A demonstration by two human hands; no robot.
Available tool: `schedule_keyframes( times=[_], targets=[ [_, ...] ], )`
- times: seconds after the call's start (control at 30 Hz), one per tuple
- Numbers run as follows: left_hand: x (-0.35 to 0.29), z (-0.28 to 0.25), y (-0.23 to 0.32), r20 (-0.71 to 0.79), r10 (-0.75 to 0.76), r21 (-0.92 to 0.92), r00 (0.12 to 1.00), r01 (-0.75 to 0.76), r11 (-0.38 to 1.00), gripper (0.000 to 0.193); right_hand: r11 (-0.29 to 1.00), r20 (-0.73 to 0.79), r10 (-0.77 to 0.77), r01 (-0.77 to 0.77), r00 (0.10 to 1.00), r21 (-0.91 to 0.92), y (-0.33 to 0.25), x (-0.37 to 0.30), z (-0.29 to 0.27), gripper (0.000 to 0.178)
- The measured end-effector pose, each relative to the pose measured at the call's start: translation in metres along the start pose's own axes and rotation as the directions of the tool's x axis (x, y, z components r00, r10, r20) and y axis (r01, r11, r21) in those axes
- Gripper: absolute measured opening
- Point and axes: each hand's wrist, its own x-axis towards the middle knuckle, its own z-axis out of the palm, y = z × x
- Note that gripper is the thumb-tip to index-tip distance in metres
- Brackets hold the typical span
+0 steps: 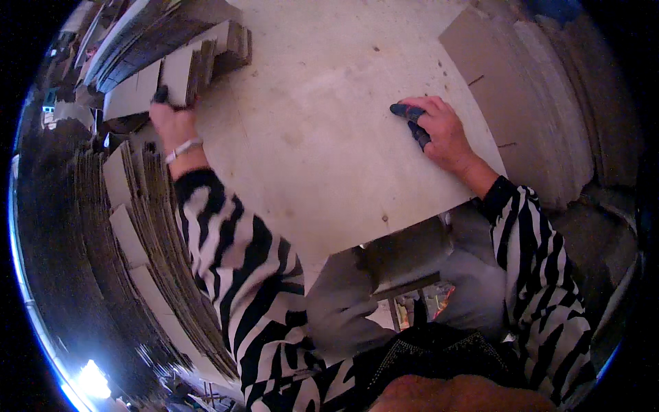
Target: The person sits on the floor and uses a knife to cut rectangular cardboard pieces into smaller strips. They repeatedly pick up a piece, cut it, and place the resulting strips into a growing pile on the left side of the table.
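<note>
My left hand point(174, 125), slightly blurred, reaches to the far left of the table and closes on the near edge of a folded cardboard piece point(180, 74) in a stack there. Dark covers show on its fingertips, and a pale band circles the wrist. How many pieces it grips is hidden. Over on the right, my right hand point(443, 132) rests at the pale tabletop point(316, 151) with nothing in it. Its thumb and forefinger wear dark covers and stand apart; the other fingers are bent.
More flat cardboard point(161, 302) stands in long rows left of the table. A tall cardboard stack point(511, 89) lies along the right edge. Further bundles point(144, 34) sit at the far left. My legs point(343, 302) are under the table's near edge. A bright lamp point(93, 380) shines at lower left.
</note>
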Motion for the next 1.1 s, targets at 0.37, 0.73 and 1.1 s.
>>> schedule_keyframes(
  times=[0.37,0.73,1.1],
  targets=[
    [-0.331,-0.09,0.068,-0.165,-0.365,0.105,0.916,0.384,0.917,0.034,1.0,-0.028,-0.017,0.017,0.999,-0.004,0.012,-0.003,0.014,0.02],
    [-0.431,-0.077,0.082,0.174,-0.6,0.82,0.781,0.222,0.527,0.042,0.799,0.198,0.444,-0.486,0.874,0.354,0.034,0.026,0.063,0.025],
    [-0.398,0.007,0.049,0.122,-0.592,0.368,0.797,0.517,0.772,0.041,0.482,0.607,0.488,-0.773,0.627,0.412,-0.038,0.021,0.051,0.068]
  ],
)
